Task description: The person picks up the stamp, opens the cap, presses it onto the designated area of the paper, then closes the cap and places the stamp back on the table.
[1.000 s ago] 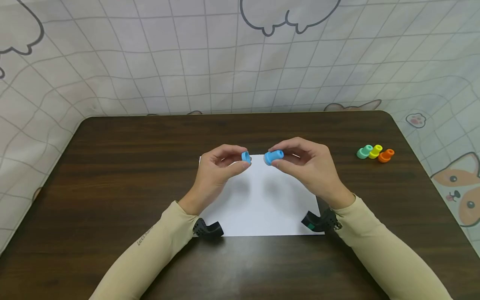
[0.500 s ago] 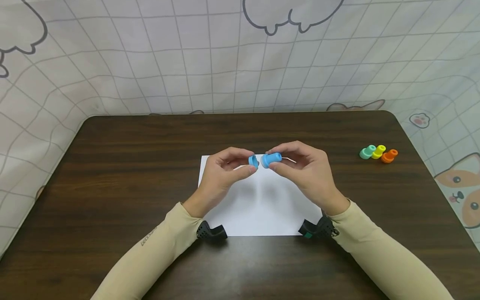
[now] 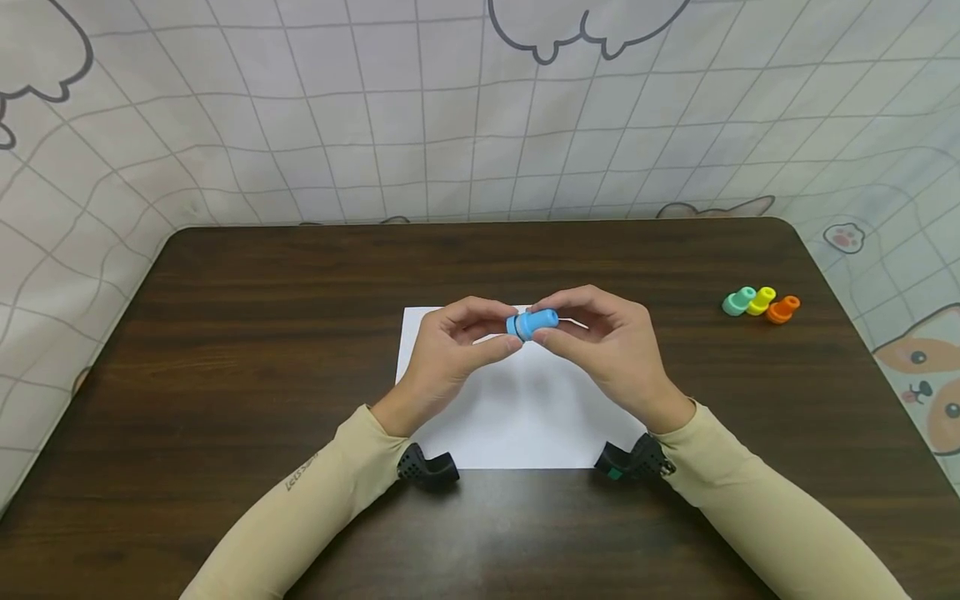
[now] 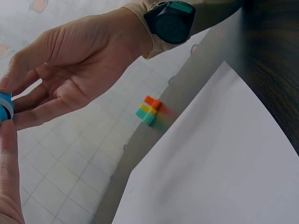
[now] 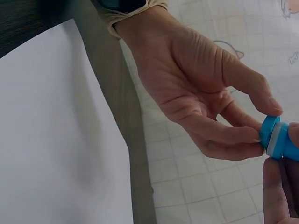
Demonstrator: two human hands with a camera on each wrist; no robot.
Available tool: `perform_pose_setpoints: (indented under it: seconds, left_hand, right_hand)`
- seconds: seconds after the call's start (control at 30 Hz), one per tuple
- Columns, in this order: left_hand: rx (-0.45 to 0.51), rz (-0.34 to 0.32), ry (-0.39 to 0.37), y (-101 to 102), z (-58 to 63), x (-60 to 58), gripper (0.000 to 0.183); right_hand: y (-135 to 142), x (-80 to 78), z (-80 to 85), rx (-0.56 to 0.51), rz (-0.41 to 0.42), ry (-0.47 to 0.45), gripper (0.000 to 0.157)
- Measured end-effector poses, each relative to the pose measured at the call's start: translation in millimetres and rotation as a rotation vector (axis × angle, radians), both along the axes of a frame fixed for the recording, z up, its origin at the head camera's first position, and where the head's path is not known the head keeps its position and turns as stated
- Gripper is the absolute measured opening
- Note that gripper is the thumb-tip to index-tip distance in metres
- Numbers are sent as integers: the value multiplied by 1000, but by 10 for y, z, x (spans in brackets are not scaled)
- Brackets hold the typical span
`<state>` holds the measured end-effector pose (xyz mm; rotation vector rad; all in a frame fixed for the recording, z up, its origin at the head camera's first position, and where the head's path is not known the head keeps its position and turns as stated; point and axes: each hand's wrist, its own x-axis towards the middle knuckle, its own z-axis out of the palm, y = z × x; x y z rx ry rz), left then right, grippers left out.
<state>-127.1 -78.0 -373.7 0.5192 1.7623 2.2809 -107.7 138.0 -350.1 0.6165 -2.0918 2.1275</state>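
Left hand (image 3: 450, 350): fingers pinch cap (image 3: 512, 326); right hand (image 3: 611, 342): fingers pinch tube (image 3: 542, 320); both above paper (image 3: 528, 421), short of far edge of surface (image 3: 262, 308). Cap seems against tube; seating unclear. Skewed alignment or uneven squeeze could spring cap loose.

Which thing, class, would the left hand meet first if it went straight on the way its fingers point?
Probably the blue tube held by the right hand, just beyond the blue cap the left hand pinches; whether cap and tube touch is unclear.
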Motion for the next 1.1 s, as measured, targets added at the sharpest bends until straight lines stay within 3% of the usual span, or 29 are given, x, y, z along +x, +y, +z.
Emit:
perform_pose_setpoints:
  seconds: [1.1]
  left_hand:
    - [-16, -1, -54, 19, 10, 8, 31]
  right_hand:
    - [-40, 15, -54, -50, 15, -4, 30]
